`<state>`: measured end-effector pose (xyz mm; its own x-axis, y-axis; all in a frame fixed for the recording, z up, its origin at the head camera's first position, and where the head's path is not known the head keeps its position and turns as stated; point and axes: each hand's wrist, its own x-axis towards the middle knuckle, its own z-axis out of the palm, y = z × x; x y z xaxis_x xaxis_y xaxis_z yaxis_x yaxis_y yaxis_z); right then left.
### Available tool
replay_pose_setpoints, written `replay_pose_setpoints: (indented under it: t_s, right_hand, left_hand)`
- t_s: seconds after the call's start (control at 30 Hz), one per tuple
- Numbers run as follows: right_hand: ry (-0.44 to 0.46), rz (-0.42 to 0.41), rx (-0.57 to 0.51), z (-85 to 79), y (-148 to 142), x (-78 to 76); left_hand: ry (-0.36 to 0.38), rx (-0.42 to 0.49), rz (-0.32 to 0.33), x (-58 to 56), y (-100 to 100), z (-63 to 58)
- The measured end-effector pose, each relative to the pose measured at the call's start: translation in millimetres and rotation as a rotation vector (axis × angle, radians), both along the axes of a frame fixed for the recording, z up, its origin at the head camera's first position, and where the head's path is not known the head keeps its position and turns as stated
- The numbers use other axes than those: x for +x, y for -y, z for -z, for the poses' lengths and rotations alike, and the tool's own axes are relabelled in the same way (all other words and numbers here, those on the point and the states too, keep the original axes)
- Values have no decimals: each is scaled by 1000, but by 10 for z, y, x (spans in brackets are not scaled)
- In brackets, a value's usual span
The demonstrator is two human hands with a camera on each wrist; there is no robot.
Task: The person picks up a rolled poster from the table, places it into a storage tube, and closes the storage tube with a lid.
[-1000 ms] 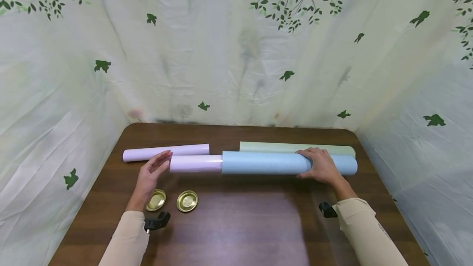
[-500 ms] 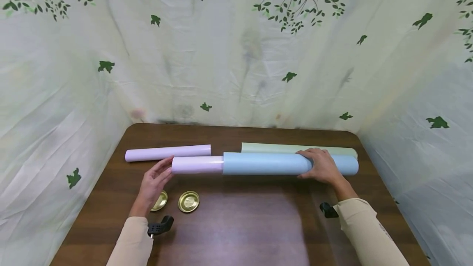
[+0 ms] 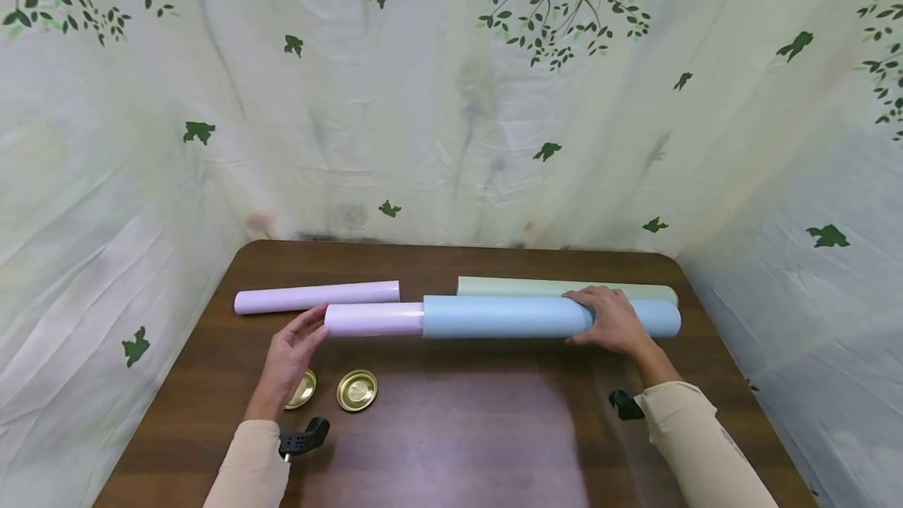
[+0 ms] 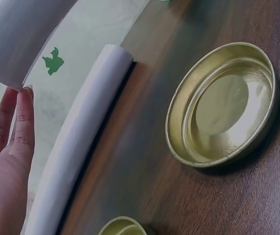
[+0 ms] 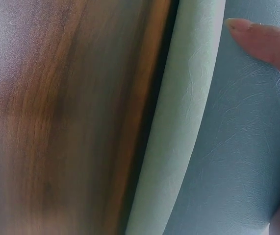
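In the head view, a lilac tube (image 3: pixel 374 319) sticks out of the left end of a wider light-blue tube (image 3: pixel 501 317); together they lie crosswise above the table. My right hand (image 3: pixel 615 321) grips the blue tube near its right end, thumb on the near side. At the lilac tube's left end is my left hand (image 3: pixel 285 363). Its fingers are fairly straight in the left wrist view, fingertips touching the rim of the tube (image 4: pixel 22 44). A pale green tube (image 3: pixel 550 285) lies just behind the blue one. Another lilac tube (image 3: pixel 317 297) lies behind the left hand.
Two gold-coloured round lids stand near the left forearm: one lid (image 3: pixel 357 390) in full sight, the other lid (image 3: pixel 303 390) partly covered by the hand. The brown wooden table (image 3: pixel 466 445) ends at a leaf-patterned curtain (image 3: pixel 437 116) behind and at both sides.
My left hand has shifted slightly right and its fingers have come against the lilac tube's end, covering more of one lid. The right hand keeps its grip in place.
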<state>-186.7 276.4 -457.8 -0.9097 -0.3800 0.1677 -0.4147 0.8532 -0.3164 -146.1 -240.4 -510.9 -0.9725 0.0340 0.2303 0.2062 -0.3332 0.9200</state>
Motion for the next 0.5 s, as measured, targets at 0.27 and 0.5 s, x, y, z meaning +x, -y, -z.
replay_pose_setpoints:
  t_s: [0.27,0.5]
  right_hand:
    - [2,9,9,-7,-12,33]
    - [7,6,11,2,-3,12]
  left_hand:
    - [-3,-33,-13,2,-50,6]
    - [32,-126,10,1,-42,-74]
